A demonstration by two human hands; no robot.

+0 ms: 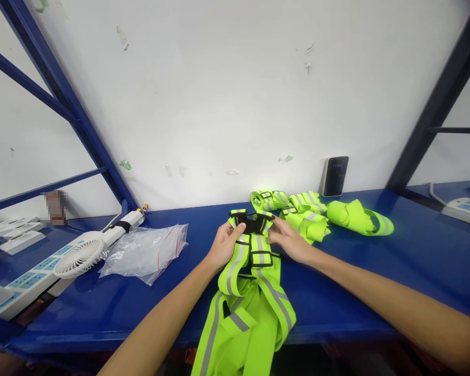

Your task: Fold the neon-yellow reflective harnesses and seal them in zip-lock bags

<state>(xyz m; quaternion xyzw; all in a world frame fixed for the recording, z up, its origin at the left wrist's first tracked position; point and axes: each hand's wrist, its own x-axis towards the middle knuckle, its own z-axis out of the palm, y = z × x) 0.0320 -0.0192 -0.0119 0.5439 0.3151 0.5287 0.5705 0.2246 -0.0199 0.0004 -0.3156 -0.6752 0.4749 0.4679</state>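
A neon-yellow reflective harness (266, 287) with grey stripes lies over the blue table's front edge, its lower straps hanging down. Near its top is a black piece (253, 223) between two short yellow straps. My left hand (225, 243) grips the harness at the left of this piece, thumb on top. On the right side, my right hand (290, 239) pinches the strap edge, its fingertips partly hidden. Black strap sliders show just below the black piece. Behind my right hand lie more bundled neon-yellow straps (307, 214).
A rolled neon-yellow band (356, 216) lies at the right. Clear zip bags (144, 250) rest left of my hands, near a white fan (80, 258) and a power strip (35, 271). A dark-screened device (335, 176) leans on the wall. Blue frame posts (66, 99) flank the table.
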